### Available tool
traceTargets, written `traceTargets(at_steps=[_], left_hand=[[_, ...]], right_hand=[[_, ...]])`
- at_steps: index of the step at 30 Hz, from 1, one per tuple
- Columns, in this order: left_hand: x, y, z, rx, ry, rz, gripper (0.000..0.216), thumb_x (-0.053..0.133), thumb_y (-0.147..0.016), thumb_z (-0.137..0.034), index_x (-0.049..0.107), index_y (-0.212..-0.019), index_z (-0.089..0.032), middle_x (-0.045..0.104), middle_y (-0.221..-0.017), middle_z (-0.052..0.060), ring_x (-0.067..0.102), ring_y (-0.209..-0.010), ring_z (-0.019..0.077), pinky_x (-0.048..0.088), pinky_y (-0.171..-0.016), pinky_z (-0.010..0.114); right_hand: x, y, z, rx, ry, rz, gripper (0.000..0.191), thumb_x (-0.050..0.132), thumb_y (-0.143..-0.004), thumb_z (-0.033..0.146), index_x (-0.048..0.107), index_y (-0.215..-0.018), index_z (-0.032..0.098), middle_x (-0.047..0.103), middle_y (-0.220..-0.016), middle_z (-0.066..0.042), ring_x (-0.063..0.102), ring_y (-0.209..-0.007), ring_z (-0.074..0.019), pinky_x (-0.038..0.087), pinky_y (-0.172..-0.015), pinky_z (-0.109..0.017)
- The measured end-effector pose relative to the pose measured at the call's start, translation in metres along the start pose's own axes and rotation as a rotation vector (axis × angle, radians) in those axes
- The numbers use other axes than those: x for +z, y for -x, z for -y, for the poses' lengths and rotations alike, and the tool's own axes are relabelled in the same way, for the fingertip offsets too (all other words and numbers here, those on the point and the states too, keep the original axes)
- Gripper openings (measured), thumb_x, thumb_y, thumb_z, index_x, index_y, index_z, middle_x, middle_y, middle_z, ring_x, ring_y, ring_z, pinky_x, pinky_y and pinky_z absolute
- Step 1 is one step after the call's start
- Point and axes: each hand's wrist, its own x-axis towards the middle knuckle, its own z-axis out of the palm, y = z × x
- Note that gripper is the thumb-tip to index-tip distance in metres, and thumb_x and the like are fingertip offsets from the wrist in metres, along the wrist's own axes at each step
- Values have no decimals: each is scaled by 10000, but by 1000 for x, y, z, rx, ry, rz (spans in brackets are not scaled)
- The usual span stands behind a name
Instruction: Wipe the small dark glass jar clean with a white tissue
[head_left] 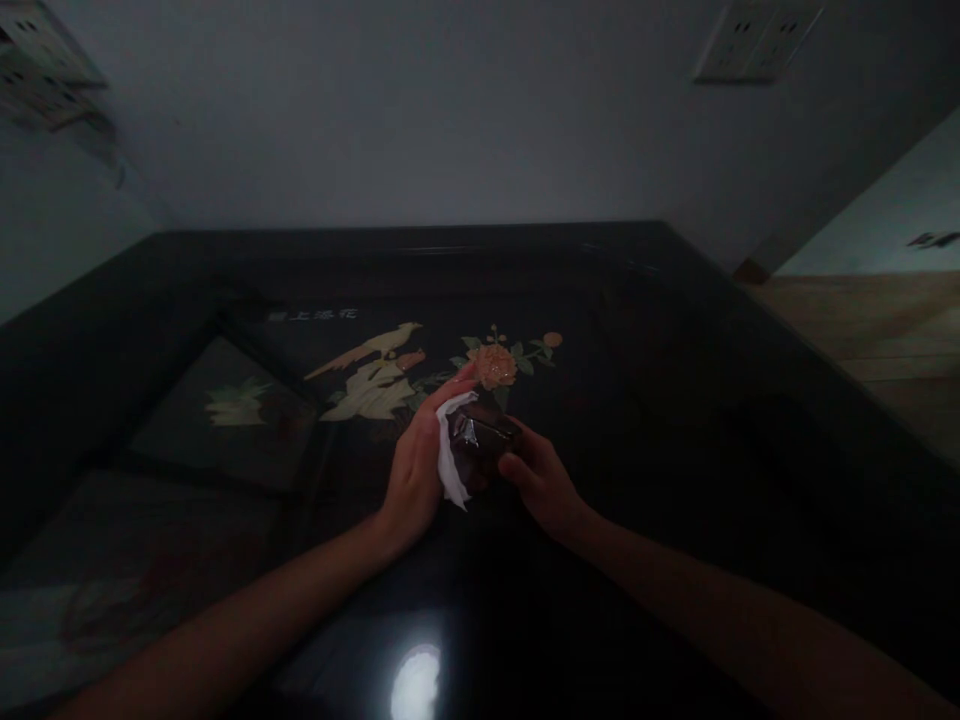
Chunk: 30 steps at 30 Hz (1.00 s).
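Observation:
My right hand [544, 482] grips a dark, glossy, box-like object [484, 440] by its right side, thumb toward me. Its exact kind does not show in the dim light. Against its left side lies a white tissue [451, 460], pressed there by my left hand [418, 462]. The left fingers are stretched together behind the tissue and point away from me. Both hands are above the middle of a black glossy table [600, 590], close to a painted orange flower [493, 367].
The tabletop carries a painted bird [375, 345] and white lettering. A pale wall [420, 120] rises at its far edge, with wall sockets [757, 40] at upper right and more sockets [49, 60] at upper left. Wooden floor [885, 330] shows at right.

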Motion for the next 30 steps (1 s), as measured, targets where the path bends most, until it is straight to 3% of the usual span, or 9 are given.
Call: traceTargets(at_steps=[5, 8, 11, 14, 17, 20, 23, 28, 30], left_hand=[[-10, -4, 10, 507, -354, 172, 411, 312, -968, -286, 432, -1357, -236, 403, -1465, 80, 269, -1397, 229, 241, -1131, 465], [-13, -7, 12, 612, -431, 216, 440, 315, -967, -284, 370, -1401, -240, 382, -1475, 92, 232, -1410, 239, 239, -1127, 482], [-10, -5, 9, 456, -320, 162, 433, 304, -968, -328, 424, -1371, -229, 393, -1469, 91, 254, -1402, 245, 229, -1133, 467], [-5, -3, 5, 100, -82, 67, 442, 308, -960, -387, 486, -1331, -224, 447, -1436, 71, 383, -1335, 236, 314, -1099, 400], [0, -5, 6, -272, 147, -7, 483, 329, -932, -473, 553, -1268, -208, 605, -1272, 65, 585, -1118, 234, 482, -928, 345], [3, -8, 8, -491, 277, -31, 528, 344, -905, -524, 601, -1202, -171, 706, -1049, 73, 658, -924, 238, 531, -802, 342], [3, -7, 6, -468, 272, 4, 515, 351, -912, -506, 554, -1265, -191, 702, -1063, 68, 655, -939, 236, 522, -828, 359], [-3, -3, 0, -49, 72, 42, 429, 383, -930, -433, 588, -1230, -205, 544, -1350, 62, 443, -1287, 224, 294, -1107, 361], [-5, -5, -3, 17, 30, 54, 385, 432, -920, -402, 616, -1196, -207, 495, -1400, 57, 377, -1338, 221, 223, -1142, 356]], right_hand=[[0, 1, -1, 33, 3, -66, 503, 670, -731, 558, 623, -1082, 201, 695, -963, -47, 640, -861, -194, 525, -741, -297], [0, 1, -3, 38, -4, -73, 499, 667, -735, 555, 623, -1093, 210, 695, -980, -48, 638, -854, -192, 527, -717, -295], [0, 1, -2, 41, -1, -70, 501, 686, -727, 534, 615, -1103, 210, 697, -1001, -52, 645, -894, -206, 527, -761, -313], [0, 1, 0, 35, 14, -66, 529, 706, -712, 525, 602, -1122, 207, 693, -1047, -60, 644, -952, -225, 523, -809, -333], [1, 0, 0, 5, 19, -45, 536, 706, -707, 538, 603, -1121, 213, 691, -1059, -59, 644, -960, -227, 524, -814, -334], [0, 0, -1, 2, 24, -16, 531, 685, -720, 555, 602, -1122, 218, 697, -1017, -56, 648, -929, -226, 533, -778, -333], [-1, -1, -2, 22, 14, -8, 536, 659, -730, 583, 608, -1112, 210, 695, -994, -66, 642, -943, -237, 526, -803, -357], [-2, 0, 3, 64, 25, -40, 547, 675, -706, 595, 611, -1080, 201, 690, -996, -66, 642, -921, -229, 515, -819, -360], [-2, -1, 5, 91, 20, -61, 551, 690, -698, 581, 601, -1084, 199, 687, -1002, -64, 644, -906, -226, 518, -806, -357]])
